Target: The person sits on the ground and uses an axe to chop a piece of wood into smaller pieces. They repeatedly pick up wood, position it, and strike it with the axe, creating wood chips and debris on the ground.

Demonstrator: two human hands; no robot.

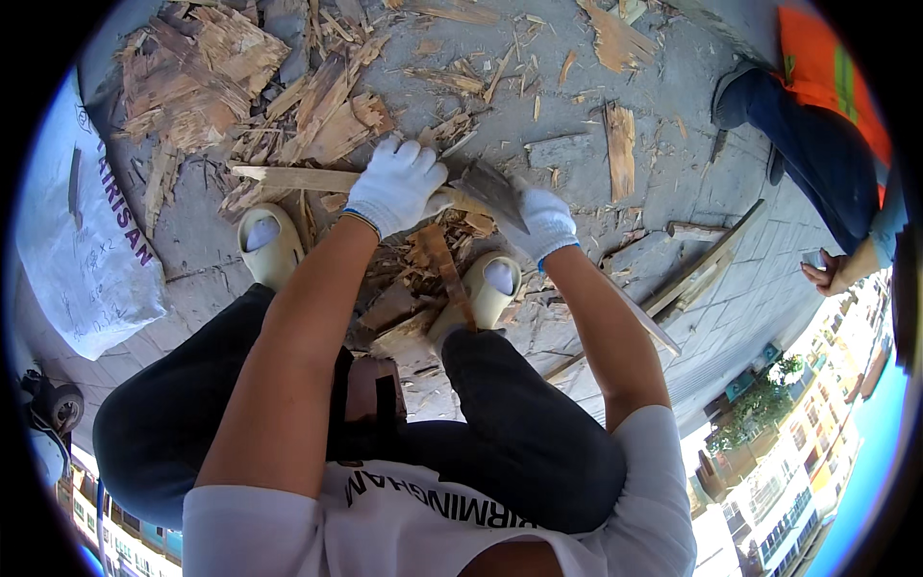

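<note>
My left hand, in a white knitted glove, is closed around a long pale wooden slat lying crosswise before me. My right hand, gloved too, grips a tool with a dark, flat metal blade. The blade lies over the slat's right part; its handle is mostly hidden by the hand. Between my feet, below the slat, are splintered wood scraps and a narrow reddish-brown strip, which leans near my right clog.
Broken wood is heaped at upper left, beside a white woven sack bearing writing. Longer boards lie at right on the paving. At far right is a person in an orange vest, one hand holding a small object.
</note>
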